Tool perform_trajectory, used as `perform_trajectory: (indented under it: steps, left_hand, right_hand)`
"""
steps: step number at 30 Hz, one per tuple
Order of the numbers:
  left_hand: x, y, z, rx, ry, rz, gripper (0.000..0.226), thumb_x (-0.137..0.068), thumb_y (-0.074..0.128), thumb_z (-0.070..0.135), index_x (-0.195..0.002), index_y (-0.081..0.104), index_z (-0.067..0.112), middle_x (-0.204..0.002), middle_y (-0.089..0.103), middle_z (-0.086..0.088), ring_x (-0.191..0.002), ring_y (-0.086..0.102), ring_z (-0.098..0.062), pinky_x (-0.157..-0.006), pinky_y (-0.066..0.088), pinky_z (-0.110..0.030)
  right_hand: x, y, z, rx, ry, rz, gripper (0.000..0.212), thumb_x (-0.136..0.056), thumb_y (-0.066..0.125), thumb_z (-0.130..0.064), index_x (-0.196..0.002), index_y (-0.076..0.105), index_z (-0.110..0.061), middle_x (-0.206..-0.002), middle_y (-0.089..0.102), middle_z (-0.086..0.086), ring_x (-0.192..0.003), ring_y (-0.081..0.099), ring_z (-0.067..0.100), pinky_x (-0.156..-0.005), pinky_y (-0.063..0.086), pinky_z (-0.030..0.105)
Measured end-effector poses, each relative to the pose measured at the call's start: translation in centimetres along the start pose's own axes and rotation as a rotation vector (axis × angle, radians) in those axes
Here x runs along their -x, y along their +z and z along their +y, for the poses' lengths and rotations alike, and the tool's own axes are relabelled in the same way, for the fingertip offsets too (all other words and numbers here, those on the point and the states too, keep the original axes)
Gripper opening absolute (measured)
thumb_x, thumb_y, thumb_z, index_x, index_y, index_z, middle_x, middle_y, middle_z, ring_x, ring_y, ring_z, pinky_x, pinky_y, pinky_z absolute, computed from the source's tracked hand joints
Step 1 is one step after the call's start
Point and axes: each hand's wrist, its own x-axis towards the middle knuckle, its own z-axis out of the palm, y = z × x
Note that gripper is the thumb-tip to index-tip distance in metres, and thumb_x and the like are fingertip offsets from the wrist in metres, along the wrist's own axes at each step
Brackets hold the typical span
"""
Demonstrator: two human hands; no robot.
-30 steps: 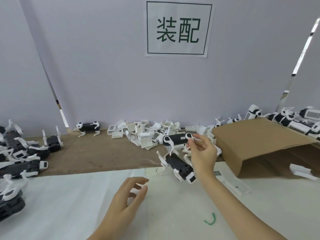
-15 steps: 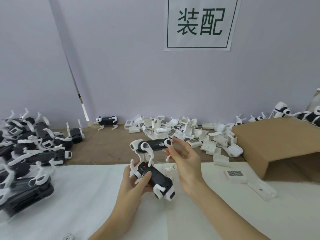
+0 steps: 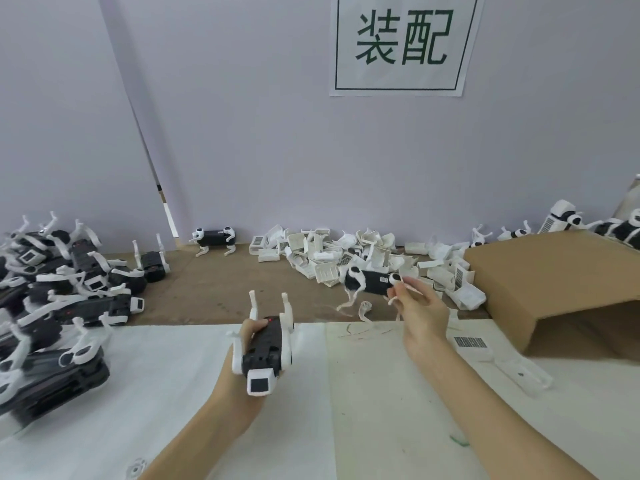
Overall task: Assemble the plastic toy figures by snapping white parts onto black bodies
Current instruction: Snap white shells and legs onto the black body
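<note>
Far left of frame: heap of finished figures (image 3: 52, 292), black bodies with white legs sticking up, piled on the bench (image 3: 194, 393). The heap runs off the left edge, so no count is possible.

Lower centre: left hand (image 3: 242, 358) is wrapped around a black body (image 3: 268, 344) lying belly-up, four white legs pointing away, white head end toward the camera. Half a second ago both toys sat close together in front of the chest, one above the other; now they are split, one toy per hand, and the left one has dropped toward the white sheet. My reading: this figure is done and headed for the heap, or is being checked first.

Right of centre: right hand (image 3: 420, 310) pinches a second figure (image 3: 372, 282) by its rear white joint, held out over the pile of loose white parts (image 3: 346, 258). It has swung out to the right since the last look. Thin white legs dangle below it; whether all are seated cannot be judged.

Right: cardboard box (image 3: 554, 282), its inside in shadow, contents hidden. More figures (image 3: 620, 230) behind it are cut off by the frame edge. The left fingers are mostly hidden beneath the body.
</note>
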Motion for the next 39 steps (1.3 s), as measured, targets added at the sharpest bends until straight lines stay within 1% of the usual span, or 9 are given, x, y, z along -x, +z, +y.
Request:
perform_trajectory:
  steps: [4,7,10,16,21,25,30,35,39]
  left_hand:
    - [-0.6,0.3,0.1,0.101,-0.09,0.043,0.027,-0.101,0.061,0.023,-0.117,0.077,0.009,-0.1,0.078,-0.011,-0.08,0.075,-0.027,-0.07,0.063,-0.038]
    - [-0.6,0.3,-0.2,0.076,-0.004,0.059,0.037,-0.099,0.066,0.022,-0.132,0.066,0.004,-0.122,0.075,-0.022,-0.104,0.074,-0.039,-0.081,0.066,-0.042]
    - [-0.3,0.9,-0.4,0.062,0.041,0.041,0.048,-0.09,0.071,0.022,-0.132,0.059,0.004,-0.115,0.076,-0.022,-0.099,0.076,-0.037,-0.08,0.066,-0.04]
    - [1.0,1.8,-1.3,0.111,0.021,-0.111,0.047,-0.093,0.064,0.016,-0.138,0.058,0.003,-0.13,0.071,-0.025,-0.12,0.067,-0.047,-0.094,0.062,-0.044]
    - [2.2,2.7,-1.6,0.096,0.035,-0.228,0.041,-0.103,0.061,0.02,-0.137,0.056,0.0,-0.135,0.068,-0.021,-0.118,0.069,-0.048,-0.1,0.059,-0.045]
    - [2.4,3.0,-1.6,0.083,0.0,-0.163,0.052,-0.089,0.076,0.028,-0.125,0.053,-0.002,-0.122,0.073,-0.025,-0.107,0.073,-0.048,-0.083,0.064,-0.045]
    - [2.4,2.5,-1.6,-0.006,-0.004,-0.174,0.058,-0.085,0.089,0.032,-0.129,0.061,0.005,-0.107,0.071,-0.024,-0.088,0.071,-0.038,-0.08,0.061,-0.037]
    - [2.5,2.3,-1.0,-0.085,0.036,-0.252,0.068,-0.08,0.083,0.05,-0.139,0.061,0.025,-0.106,0.069,-0.019,-0.069,0.058,-0.035,-0.074,0.056,-0.037]
    - [3.0,2.6,-0.8,-0.377,0.103,-0.22,0.06,-0.078,0.067,0.078,-0.131,0.055,0.051,-0.086,0.072,-0.019,-0.056,0.061,-0.026,-0.086,0.057,-0.034]
  right_hand:
    - [0.6,-2.1,0.9,0.037,0.123,-0.096,0.027,-0.099,0.062,0.005,-0.126,0.064,0.006,-0.119,0.071,0.029,-0.096,0.074,0.028,-0.084,0.061,0.027]
    - [2.6,-2.9,0.5,0.271,0.079,-0.258,0.037,-0.104,0.055,0.001,-0.136,0.062,-0.016,-0.113,0.075,0.018,-0.104,0.075,0.025,-0.099,0.055,0.033]
    - [5.3,-3.0,0.2,0.646,-0.129,-0.312,0.036,-0.106,0.056,-0.013,-0.14,0.057,-0.026,-0.105,0.074,0.007,-0.092,0.075,0.014,-0.09,0.058,0.027]
    - [11.5,-3.5,0.1,0.675,-0.141,-0.729,0.066,-0.08,0.073,-0.068,-0.141,0.054,-0.049,-0.129,0.064,-0.028,-0.114,0.067,-0.002,-0.094,0.056,0.025]
    - [11.2,-3.7,-0.6,0.624,-0.167,-0.576,0.034,-0.088,0.081,-0.022,-0.117,0.066,-0.033,-0.113,0.073,-0.02,-0.098,0.07,0.002,-0.083,0.056,0.025]
    - [11.1,-4.2,-2.2,0.502,0.002,-0.563,0.046,-0.076,0.08,-0.044,-0.119,0.066,-0.034,-0.101,0.078,-0.003,-0.071,0.065,0.01,-0.069,0.05,0.015]
    - [11.0,-4.1,-2.0,0.412,0.036,-0.51,0.057,-0.07,0.076,-0.051,-0.122,0.067,-0.03,-0.104,0.077,0.004,-0.091,0.073,0.019,-0.089,0.059,0.038]
    - [11.3,-3.9,-2.0,0.44,-0.052,-0.507,0.053,-0.075,0.071,-0.058,-0.122,0.067,-0.034,-0.09,0.073,0.011,-0.078,0.071,0.014,-0.077,0.055,0.026]
    - [11.4,-4.0,-1.8,0.524,-0.093,-0.472,0.045,-0.076,0.058,-0.072,-0.1,0.073,-0.037,-0.092,0.073,0.001,-0.067,0.073,0.023,-0.066,0.052,0.022]
